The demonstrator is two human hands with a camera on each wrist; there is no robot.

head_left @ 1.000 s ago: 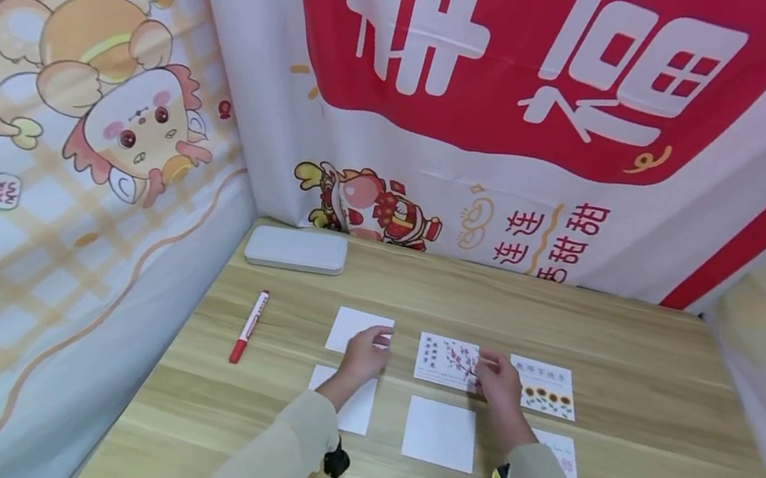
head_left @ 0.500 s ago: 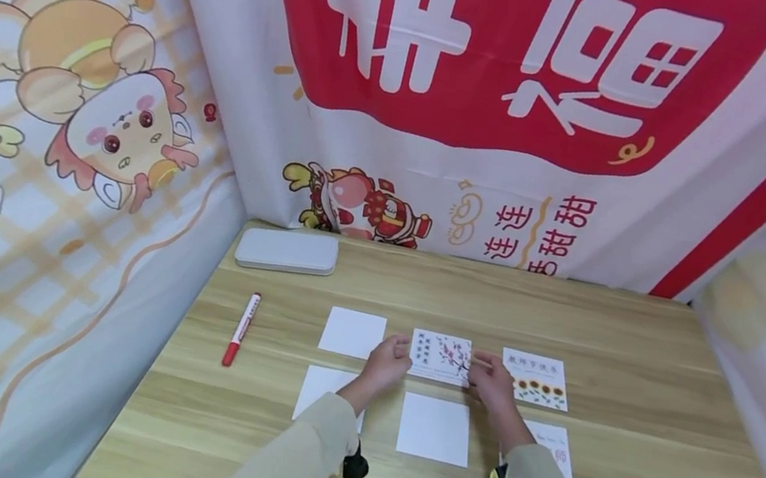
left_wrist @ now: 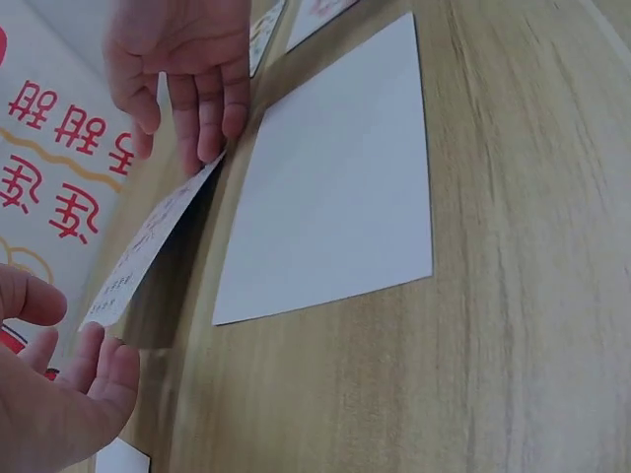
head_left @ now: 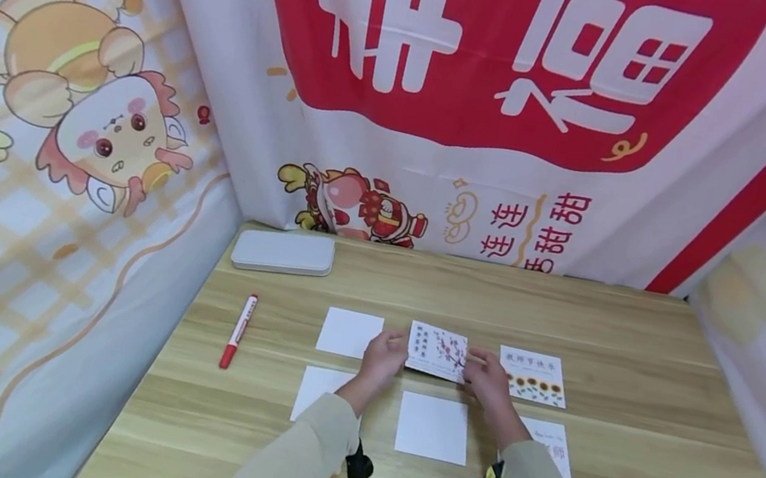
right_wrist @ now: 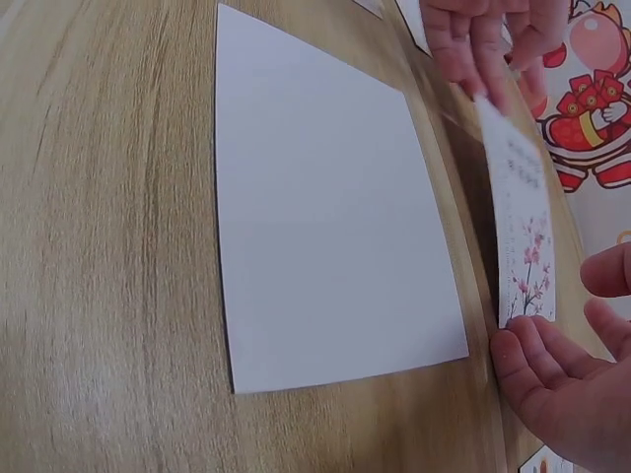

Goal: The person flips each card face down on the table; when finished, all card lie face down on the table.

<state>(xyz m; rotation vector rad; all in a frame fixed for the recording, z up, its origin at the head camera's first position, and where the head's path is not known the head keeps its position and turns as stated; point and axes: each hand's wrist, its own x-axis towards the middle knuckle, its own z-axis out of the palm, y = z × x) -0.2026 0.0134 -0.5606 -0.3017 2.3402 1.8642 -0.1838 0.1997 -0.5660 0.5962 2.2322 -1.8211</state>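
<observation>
Two hands lift a blossom card (head_left: 438, 351) at frame centre.
Left hand (head_left: 384, 359) and right hand (head_left: 487, 379) pinch its opposite edges above a blank card (head_left: 433, 427).

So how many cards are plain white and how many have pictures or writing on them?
Plain white cards: 3, at and
Cards with pictures or writing: 3: the blossom card held between the left hand and the right hand, the sunflower card, and a part-hidden card
Total: 6 cards
</observation>
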